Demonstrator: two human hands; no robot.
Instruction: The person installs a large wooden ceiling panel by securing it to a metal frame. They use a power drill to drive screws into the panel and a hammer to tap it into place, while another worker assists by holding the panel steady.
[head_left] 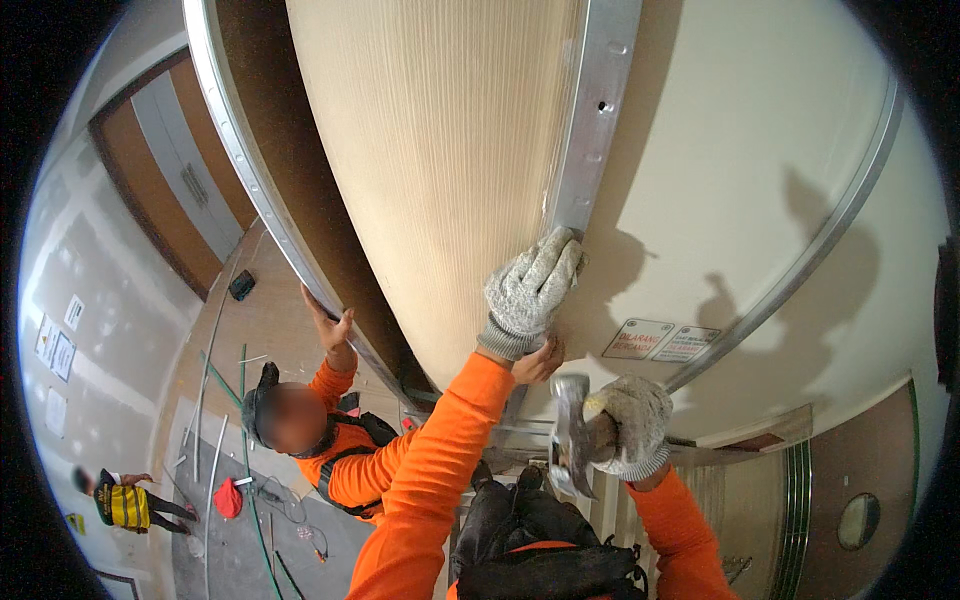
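Clutching a silver hammer [571, 432], lower centre, is the grey-gloved right hand [636, 424]; the grey-gloved left hand [535, 286] curls at a silver metal strip [592, 130], grip unclear. Bad aim could hurt a co-worker's bare hand [539, 363].

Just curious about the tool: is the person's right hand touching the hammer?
Touching. The head view shows the right hand gripping the hammer by its handle.

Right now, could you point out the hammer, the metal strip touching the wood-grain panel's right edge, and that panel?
Hammer [571, 428]: head view, on its metal head.
Metal strip [590, 130]: head view, on its flat face.
Wood-grain panel [430, 160]: head view, on its pale, finely lined face.
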